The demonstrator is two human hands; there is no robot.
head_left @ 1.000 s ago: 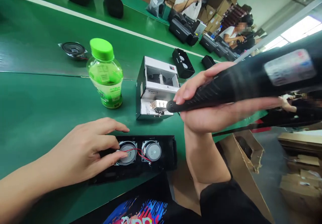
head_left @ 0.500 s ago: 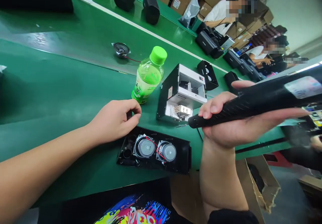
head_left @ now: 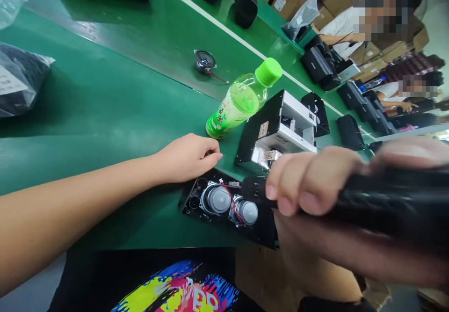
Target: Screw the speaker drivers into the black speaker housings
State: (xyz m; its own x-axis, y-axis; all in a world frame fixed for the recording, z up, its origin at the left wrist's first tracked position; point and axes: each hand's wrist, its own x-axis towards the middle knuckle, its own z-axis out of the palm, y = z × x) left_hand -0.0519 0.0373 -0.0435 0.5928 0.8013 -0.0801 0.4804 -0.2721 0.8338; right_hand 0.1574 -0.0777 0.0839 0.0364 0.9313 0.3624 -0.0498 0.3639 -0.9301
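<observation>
Right hand (head_left: 308, 181) clenched on electric screwdriver (head_left: 393, 204), moved from screw feeder (head_left: 277, 129) over speaker housing (head_left: 213, 199); left hand (head_left: 187, 158) curled, empty.

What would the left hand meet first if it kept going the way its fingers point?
The left hand would likely meet the screw feeder's black side first, though depth is unclear.
</observation>
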